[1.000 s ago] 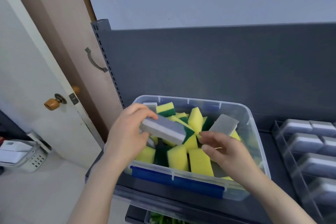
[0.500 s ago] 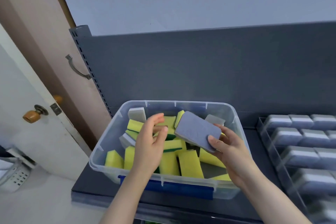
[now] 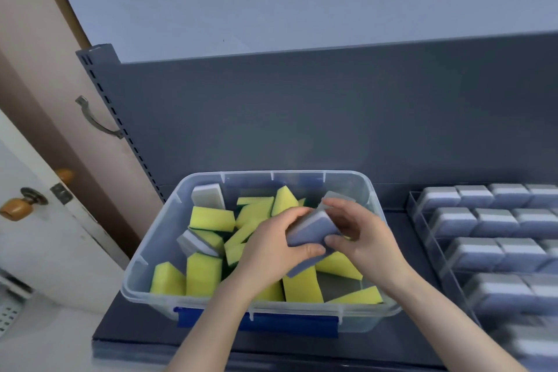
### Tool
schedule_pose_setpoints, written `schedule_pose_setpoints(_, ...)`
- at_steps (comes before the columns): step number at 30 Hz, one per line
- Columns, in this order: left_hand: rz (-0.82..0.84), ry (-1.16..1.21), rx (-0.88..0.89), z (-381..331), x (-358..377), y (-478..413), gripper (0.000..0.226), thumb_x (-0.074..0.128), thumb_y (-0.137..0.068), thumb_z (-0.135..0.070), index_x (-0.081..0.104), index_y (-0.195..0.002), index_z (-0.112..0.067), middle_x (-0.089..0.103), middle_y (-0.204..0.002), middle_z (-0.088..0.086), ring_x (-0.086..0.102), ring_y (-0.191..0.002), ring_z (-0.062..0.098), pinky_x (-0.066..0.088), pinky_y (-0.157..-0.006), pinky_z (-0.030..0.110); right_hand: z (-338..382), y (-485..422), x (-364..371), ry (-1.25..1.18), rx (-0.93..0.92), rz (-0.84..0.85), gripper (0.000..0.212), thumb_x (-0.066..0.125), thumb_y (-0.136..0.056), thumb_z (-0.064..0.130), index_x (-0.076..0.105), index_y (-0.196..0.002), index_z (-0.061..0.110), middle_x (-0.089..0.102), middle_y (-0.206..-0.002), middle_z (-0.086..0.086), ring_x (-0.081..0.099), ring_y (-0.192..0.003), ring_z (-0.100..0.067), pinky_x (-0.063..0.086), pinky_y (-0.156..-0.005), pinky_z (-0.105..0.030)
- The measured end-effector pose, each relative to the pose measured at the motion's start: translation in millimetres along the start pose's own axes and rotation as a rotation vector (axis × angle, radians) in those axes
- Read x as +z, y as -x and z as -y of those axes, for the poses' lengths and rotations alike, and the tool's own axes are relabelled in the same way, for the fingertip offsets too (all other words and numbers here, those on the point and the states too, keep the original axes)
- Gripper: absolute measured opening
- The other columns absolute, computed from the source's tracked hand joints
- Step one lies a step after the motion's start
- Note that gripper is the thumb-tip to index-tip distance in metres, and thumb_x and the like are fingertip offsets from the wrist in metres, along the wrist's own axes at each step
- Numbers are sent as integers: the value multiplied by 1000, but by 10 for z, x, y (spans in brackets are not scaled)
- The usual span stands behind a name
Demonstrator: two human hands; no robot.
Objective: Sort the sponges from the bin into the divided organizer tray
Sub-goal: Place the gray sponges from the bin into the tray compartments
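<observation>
A clear plastic bin with a blue front latch holds several yellow-and-green sponges and a few grey ones. Above the bin's middle, both hands hold grey sponges stacked together. My left hand grips them from the left with the thumb underneath. My right hand grips them from the right, fingers curled over the top. The divided organizer tray lies at the right, its compartments filled with rows of grey sponges.
The bin and tray sit on a dark grey shelf with a tall dark back panel. A door with a brown knob stands at the left, past the shelf's edge.
My left hand passed a grey sponge toward the right hand, which took it. Both hands now meet over the bin's middle and clasp grey sponges together. The view shifted right.
</observation>
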State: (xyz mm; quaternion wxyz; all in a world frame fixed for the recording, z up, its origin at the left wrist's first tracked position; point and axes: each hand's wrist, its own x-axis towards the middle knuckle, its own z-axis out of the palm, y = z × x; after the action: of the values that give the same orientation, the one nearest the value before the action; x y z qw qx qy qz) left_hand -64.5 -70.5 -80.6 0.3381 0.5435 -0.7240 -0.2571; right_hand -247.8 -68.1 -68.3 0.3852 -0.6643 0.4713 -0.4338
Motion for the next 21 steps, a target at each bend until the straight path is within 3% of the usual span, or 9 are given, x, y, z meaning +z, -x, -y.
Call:
schedule_pose_setpoints(4,-377,26,-111,120,-45,-87,44,69,-77,-47,50,-115,-33,60,-100,-20,58,-89,3,48,-68,24,-65,-264,-227,176,-73,-166,45,60,-81,-8,63,-112,23,66,-101,17,64,-96,-4,49,-86,-15)
schedule_pose_setpoints(6,-546,13,-155,165,-95,-114,36,69,-79,-43,48,-104,-30,58,-90,-16,58,-79,5,42,-57,20,-117,-380,-301,353,-57,-163,39,58,-82,-4,65,-112,19,66,-98,16,64,-95,-7,49,-87,-19)
schedule_pose_setpoints(11,-644,-21,-179,135,-87,-117,36,68,-78,-41,42,-102,-32,52,-84,-20,54,-73,-2,35,-50,14,-233,-563,-54,848,-47,208,49,56,-85,17,50,-133,27,56,-130,3,54,-115,-18,44,-85,-23)
schedule_pose_setpoints(15,-633,-23,-186,167,-90,-78,39,67,-80,-41,40,-108,-33,54,-89,-17,55,-76,3,40,-51,18,-255,-680,143,1091,-146,435,53,52,-89,10,42,-139,24,40,-145,0,34,-134,-23,37,-106,-38)
schedule_pose_setpoints(18,-632,-33,-182,168,-90,-76,41,66,-81,-41,41,-111,-31,55,-93,-14,55,-77,6,41,-53,19,-215,-782,177,1288,-180,706,47,47,-90,10,46,-135,24,49,-136,-4,38,-131,-26,37,-105,-41)
schedule_pose_setpoints(21,-652,-23,-192,172,-95,-96,41,66,-81,-41,43,-113,-30,56,-95,-13,55,-79,7,45,-55,21,-152,-855,183,1408,-151,826,40,42,-92,11,52,-128,25,55,-123,-7,45,-117,-28,42,-96,-42)
